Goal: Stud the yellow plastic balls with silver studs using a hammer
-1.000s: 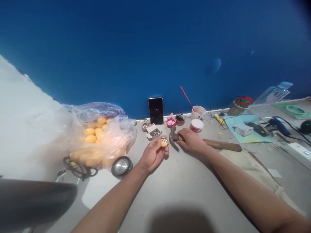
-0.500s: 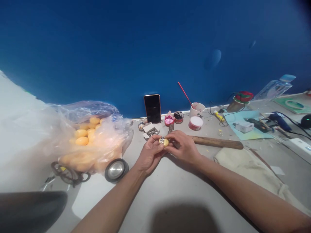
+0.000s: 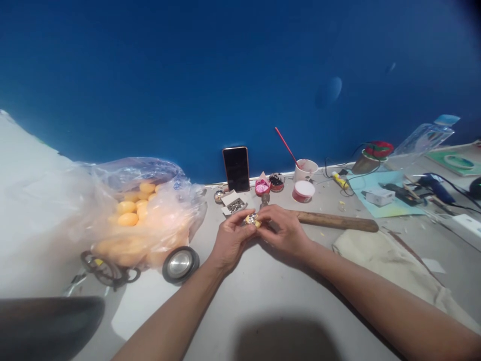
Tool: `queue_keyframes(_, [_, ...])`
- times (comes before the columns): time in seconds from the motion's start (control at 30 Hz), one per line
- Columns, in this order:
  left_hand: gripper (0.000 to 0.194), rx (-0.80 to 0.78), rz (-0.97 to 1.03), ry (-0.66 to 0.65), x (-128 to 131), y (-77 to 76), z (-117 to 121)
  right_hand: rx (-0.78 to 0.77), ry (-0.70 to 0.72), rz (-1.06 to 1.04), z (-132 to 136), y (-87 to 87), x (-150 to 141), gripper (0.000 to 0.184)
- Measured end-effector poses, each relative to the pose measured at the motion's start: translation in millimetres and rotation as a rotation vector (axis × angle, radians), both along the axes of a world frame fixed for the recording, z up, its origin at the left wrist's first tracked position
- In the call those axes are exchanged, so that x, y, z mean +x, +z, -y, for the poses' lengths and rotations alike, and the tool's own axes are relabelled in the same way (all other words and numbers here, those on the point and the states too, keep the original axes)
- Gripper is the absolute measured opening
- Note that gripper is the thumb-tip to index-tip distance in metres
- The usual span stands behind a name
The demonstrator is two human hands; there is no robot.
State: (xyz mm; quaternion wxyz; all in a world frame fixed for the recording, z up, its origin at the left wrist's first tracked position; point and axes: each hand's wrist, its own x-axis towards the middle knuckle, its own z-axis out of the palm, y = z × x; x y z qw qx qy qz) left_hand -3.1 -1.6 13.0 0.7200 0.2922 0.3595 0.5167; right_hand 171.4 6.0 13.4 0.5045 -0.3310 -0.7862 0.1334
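Note:
My left hand and my right hand meet at the middle of the table, both pinched on a small yellow ball with a shiny metal piece. Just behind my right hand lies a hammer with a wooden handle, its metal head partly hidden by my fingers. A small open box of metal bits sits a little beyond my left hand.
A clear plastic bag of yellow balls lies at the left, with a round metal lid beside it. A phone leans on the blue wall. Small pots, a cup, cables and tools crowd the right. A cloth lies right.
My right hand left the hammer head and came over to the yellow ball in my left hand; both now pinch it. The hammer stays on the table.

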Motion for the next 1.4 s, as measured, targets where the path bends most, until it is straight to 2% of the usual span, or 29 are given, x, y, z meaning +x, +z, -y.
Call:
queue_keyframes(0.07, [0.060,-0.005,0.002,-0.004,0,1.6,0,-0.057,0.001,-0.041,0,1.2,0,0.011])
queue_keyframes(0.27, [0.060,0.000,-0.002,0.000,0,1.0,0,-0.407,-0.006,-0.112,2,6.8,1,0.014])
queue_keyframes(0.37, [0.063,0.002,-0.040,0.002,0,0.1,0,-0.515,0.016,-0.163,3,9.2,-1,0.012])
queue_keyframes(0.73, [0.066,-0.002,-0.041,0.001,0,-1.7,0,-0.646,-0.027,-0.228,3,6.4,-3,0.012])
queue_keyframes(0.83, [0.060,0.028,-0.010,-0.011,1,-3.9,1,-0.709,-0.036,-0.259,1,4.1,-3,0.017])
queue_keyframes(0.93, [0.051,0.042,0.029,-0.003,2,-3.4,2,-0.633,-0.026,-0.215,2,5.4,-3,0.019])
queue_keyframes(1.07, [0.045,-0.003,0.001,0.036,4,-0.2,2,-0.490,-0.031,-0.109,3,10.1,-2,0.010])
queue_keyframes(1.13, [0.046,-0.016,-0.008,0.051,5,0.9,3,-0.547,-0.023,-0.139,3,11.1,-1,0.006])
queue_keyframes(1.27, [0.053,0.001,-0.094,0.036,7,1.3,6,-0.773,0.019,-0.308,-2,11.3,1,0.010])
queue_keyframes(1.4, [0.053,0.047,-0.127,-0.018,6,1.0,8,-0.826,0.029,-0.336,-5,14.1,3,0.012])
